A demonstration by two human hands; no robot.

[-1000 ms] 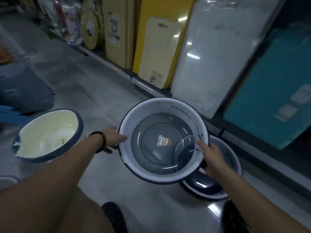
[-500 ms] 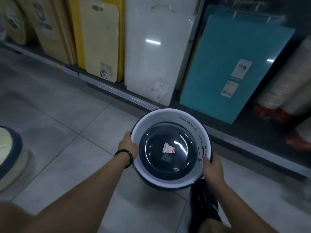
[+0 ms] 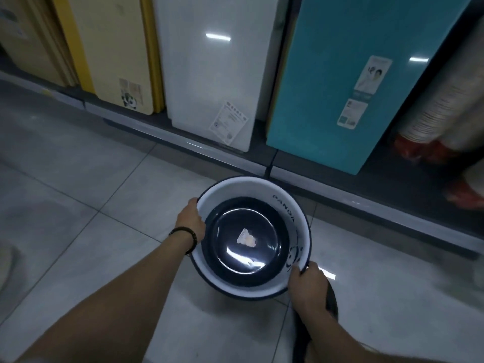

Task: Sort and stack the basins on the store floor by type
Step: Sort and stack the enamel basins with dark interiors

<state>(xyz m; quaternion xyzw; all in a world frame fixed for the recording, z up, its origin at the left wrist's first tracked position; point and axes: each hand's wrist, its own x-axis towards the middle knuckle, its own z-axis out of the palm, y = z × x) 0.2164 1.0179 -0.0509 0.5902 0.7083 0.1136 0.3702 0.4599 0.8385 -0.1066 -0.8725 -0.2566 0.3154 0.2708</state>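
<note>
A round panda basin (image 3: 285, 208), white inside with a dark blue bottom, a dark rim and a sticker in its middle, sits low over the tiled floor in the centre of the head view. My left hand (image 3: 190, 221) grips its left rim, a dark bead bracelet on the wrist. My right hand (image 3: 305, 282) grips the near right rim. The word PANDA and a panda drawing show on the inner right wall. Whether another basin lies under it is hidden.
A low shelf edge (image 3: 220, 155) runs across behind the basin, holding a yellow board (image 3: 110, 53), a white board (image 3: 214, 74) and a teal board (image 3: 348, 82). Stacked paper cups (image 3: 442, 108) lie at the far right. A dark shoe (image 3: 331, 299) is under my right hand.
The view swung right and down; the cream basin at the left left the frame. Both hands kept the panda basin and lowered it toward the floor near the shelf.
</note>
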